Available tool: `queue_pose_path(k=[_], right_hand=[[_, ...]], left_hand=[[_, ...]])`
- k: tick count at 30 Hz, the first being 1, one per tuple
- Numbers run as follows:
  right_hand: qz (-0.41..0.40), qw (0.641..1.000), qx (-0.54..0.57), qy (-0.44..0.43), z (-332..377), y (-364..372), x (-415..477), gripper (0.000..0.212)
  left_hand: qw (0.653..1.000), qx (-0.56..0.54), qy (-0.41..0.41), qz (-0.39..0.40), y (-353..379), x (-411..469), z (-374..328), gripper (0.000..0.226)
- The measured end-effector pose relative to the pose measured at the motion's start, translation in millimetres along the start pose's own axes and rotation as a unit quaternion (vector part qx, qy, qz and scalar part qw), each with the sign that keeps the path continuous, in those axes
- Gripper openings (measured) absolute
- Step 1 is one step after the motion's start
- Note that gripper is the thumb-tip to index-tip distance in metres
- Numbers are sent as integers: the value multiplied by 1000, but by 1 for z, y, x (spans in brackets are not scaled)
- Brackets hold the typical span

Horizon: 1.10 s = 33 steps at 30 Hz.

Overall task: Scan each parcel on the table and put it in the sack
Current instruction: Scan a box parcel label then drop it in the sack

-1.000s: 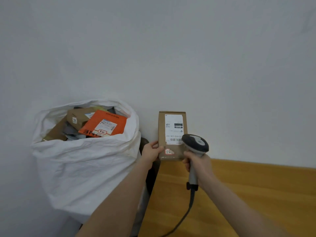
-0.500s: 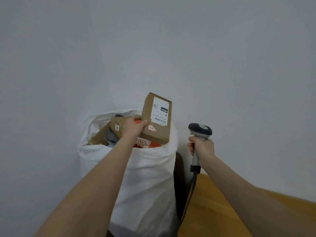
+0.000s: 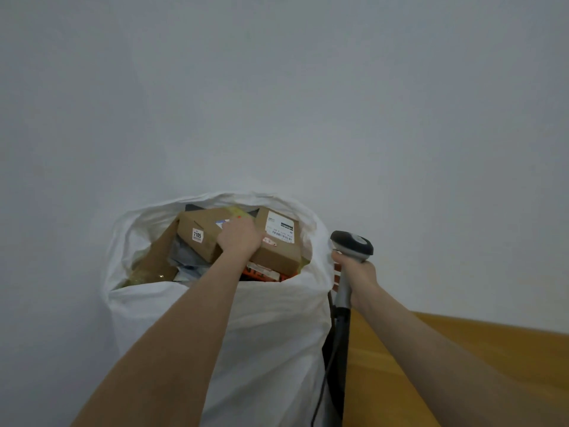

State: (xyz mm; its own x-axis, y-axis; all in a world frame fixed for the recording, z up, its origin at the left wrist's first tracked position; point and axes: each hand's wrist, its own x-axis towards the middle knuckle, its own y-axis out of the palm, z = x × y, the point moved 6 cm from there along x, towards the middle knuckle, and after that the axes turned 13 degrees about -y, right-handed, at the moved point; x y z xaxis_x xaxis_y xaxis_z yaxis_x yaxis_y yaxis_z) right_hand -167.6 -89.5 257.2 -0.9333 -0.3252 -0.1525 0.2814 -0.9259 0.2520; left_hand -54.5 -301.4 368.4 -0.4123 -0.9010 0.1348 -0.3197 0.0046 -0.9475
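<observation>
A brown cardboard parcel (image 3: 278, 241) with a white barcode label lies tilted inside the mouth of the white sack (image 3: 271, 334), on top of other parcels. My left hand (image 3: 241, 237) reaches into the sack and grips the parcel's left edge. Beside the sack's right rim, my right hand (image 3: 357, 272) holds a grey and black barcode scanner (image 3: 351, 246) upright by its handle, its cable hanging down. Another brown box (image 3: 203, 232) marked 7105 sits left of the parcel in the sack.
The sack stands against a plain white wall and is filled near its rim with boxes, grey mailers and an orange envelope (image 3: 261, 274). A wooden table (image 3: 462, 365) shows at the lower right, a dark gap between it and the sack.
My left hand has carried the parcel from in front of the scanner leftward over the sack and lowered it onto the pile inside. The scanner hand has stayed by the sack's right rim.
</observation>
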Motion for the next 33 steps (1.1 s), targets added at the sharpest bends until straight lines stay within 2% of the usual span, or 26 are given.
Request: queue_pose_path(k=[3,7,11,14,18,26,33], right_hand=[[-21,1000,19,-6,8,-11,-1,18],[-64,996,58,-15,21,-58,-2,14],[-141,987,77,-19,28,-137,-10,14],[-206,974,89,-11,28,-213,-22,15],[-273,957,98,-9,29,-325,-43,17],[-392,912,119,11,30,-560,-95,24],[-460,880,120,15,45,-696,-110,24]], left_hand=[[993,0,88,-73,-14,1,-33,41],[976,-59,198,-73,-1,-23,-108,36],[951,-97,294,-7,41,-87,-195,36],[933,-75,347,63,88,-151,-249,39],[911,-32,389,131,144,-246,-310,40],[863,9,466,196,209,-443,-440,42],[828,30,501,250,252,-555,-526,45]])
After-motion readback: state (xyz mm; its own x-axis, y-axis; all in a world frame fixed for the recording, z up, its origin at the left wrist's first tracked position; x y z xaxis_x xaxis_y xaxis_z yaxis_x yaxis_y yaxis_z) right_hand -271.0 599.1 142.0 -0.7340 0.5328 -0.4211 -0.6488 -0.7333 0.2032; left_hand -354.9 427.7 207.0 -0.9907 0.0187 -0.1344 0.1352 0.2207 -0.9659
